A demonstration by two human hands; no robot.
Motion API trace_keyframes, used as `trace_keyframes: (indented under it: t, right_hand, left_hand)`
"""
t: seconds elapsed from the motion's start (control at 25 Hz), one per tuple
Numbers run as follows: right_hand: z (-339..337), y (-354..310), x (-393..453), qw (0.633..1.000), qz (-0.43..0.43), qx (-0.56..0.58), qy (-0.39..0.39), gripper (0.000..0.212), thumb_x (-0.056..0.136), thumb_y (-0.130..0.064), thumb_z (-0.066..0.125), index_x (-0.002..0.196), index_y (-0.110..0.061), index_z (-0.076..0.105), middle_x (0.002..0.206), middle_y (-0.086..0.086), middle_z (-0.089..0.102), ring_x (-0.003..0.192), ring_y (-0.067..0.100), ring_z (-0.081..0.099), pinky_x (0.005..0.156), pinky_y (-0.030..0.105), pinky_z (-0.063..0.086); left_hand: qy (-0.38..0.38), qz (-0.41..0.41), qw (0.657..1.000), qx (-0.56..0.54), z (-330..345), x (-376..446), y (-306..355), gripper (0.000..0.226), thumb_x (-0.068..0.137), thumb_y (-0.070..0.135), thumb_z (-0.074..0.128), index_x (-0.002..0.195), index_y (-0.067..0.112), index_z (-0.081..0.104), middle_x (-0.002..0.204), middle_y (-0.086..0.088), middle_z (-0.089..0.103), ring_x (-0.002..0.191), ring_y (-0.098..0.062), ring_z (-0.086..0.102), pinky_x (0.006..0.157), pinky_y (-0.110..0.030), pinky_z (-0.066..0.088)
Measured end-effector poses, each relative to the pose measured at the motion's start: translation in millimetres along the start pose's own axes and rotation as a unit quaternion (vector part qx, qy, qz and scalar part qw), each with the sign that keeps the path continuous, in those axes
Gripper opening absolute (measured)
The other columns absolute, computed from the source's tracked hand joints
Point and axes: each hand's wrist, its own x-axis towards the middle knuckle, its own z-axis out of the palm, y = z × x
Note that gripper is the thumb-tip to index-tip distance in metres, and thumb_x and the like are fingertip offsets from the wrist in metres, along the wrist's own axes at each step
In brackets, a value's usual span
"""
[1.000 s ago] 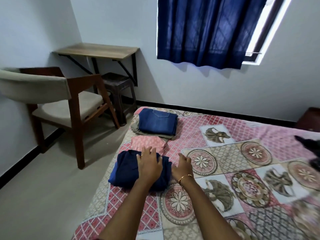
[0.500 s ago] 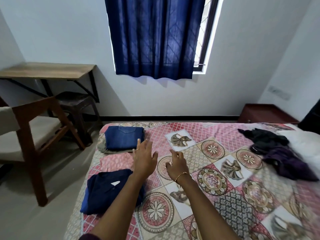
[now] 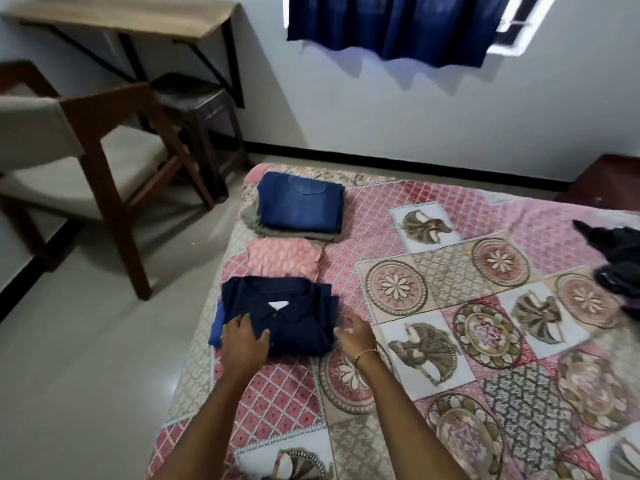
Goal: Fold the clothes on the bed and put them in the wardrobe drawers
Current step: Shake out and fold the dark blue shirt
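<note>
a: patterned bed (image 3: 433, 271) fills the lower right of the frame, chair (image 3: 86, 161) and table (image 3: 131, 15) upper left. what changed?

b: half a second ago both hands were lifted off toward the middle of the bed; now they're back at the navy shirt (image 3: 277, 313). left hand (image 3: 244, 341) lies on its near left corner, fingers mildly bent, pressing rather than gripping. right hand (image 3: 355, 336) is at its right edge, fingers curled; whether it pinches the cloth i cannot tell.

a: meaning for the task?

b: i'd judge the shirt is folded and is being squared up or readied for lifting. dark clothes (image 3: 613, 258) at the right edge are still loose, so folding isn't finished.

a: where does the shirt lie, which way?

b: left-centre of the frame, near the bed's left edge, collar toward the pink piece (image 3: 284, 258) and jeans (image 3: 301, 202) beyond. long axis roughly left-right across the frame.
</note>
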Motion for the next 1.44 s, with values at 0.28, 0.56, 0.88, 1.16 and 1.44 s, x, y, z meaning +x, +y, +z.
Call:
trace_keyframes:
  t: [0.28, 0.56, 0.88, 1.16, 1.44]
  right_hand:
    - [75, 34, 68, 0.994, 0.062, -0.091, -0.014, 0.059, 0.091, -0.033, 0.055, 0.135, 0.004, 0.040, 0.139, 0.023, 0.039, 0.126, 0.034, 0.042, 0.100, 0.033, 0.037]
    - [100, 35, 111, 0.995, 0.072, -0.074, 0.008, 0.075, 0.078, -0.060, 0.060, 0.122, 0.000, 0.051, 0.123, 0.019, 0.054, 0.113, 0.035, 0.052, 0.092, 0.040, 0.045]
    - [89, 27, 129, 0.999, 0.029, -0.021, -0.038, 0.036, 0.088, -0.034, 0.061, 0.067, -0.006, 0.053, 0.093, 0.018, 0.057, 0.088, 0.031, 0.056, 0.072, 0.030, 0.036]
    - [70, 22, 102, 0.953, 0.025, 0.258, -0.156, 0.023, 0.096, -0.014, 0.048, 0.117, -0.013, 0.057, 0.113, 0.010, 0.061, 0.106, 0.029, 0.057, 0.090, 0.039, 0.047]
    - [24, 47, 113, 0.898, 0.108, 0.409, -0.122, 0.021, 0.095, -0.011, 0.048, 0.112, -0.012, 0.060, 0.113, 0.017, 0.063, 0.102, 0.036, 0.060, 0.085, 0.046, 0.048]
  left_hand:
    - [-0.009, -0.186, 0.967, -0.171, 30, 47, -61, 0.049, 0.084, 0.036, 0.065, 0.122, 0.007, 0.054, 0.118, -0.017, 0.060, 0.101, -0.035, 0.059, 0.087, -0.044, 0.050]
    - [0.050, -0.297, 0.921, -0.247, 55, 97, -64, 0.060, 0.076, 0.056, 0.067, 0.118, 0.014, 0.057, 0.117, -0.010, 0.062, 0.104, -0.030, 0.059, 0.091, -0.039, 0.048]
    - [0.008, -0.238, 0.967, -0.085, 45, 104, -47, 0.053, 0.088, 0.053, 0.052, 0.110, 0.007, 0.064, 0.110, -0.018, 0.065, 0.101, -0.036, 0.059, 0.086, -0.039, 0.048]
    - [0.102, -0.309, 0.937, -0.126, 48, 68, -33, 0.047, 0.098, 0.040, 0.038, 0.115, 0.003, 0.061, 0.116, -0.025, 0.059, 0.105, -0.041, 0.055, 0.085, -0.039, 0.042]
    - [-0.024, -0.253, 0.863, -0.437, 48, 64, 11, 0.037, 0.099, 0.025, 0.045, 0.135, 0.016, 0.046, 0.127, -0.009, 0.054, 0.116, -0.027, 0.052, 0.092, -0.034, 0.042]
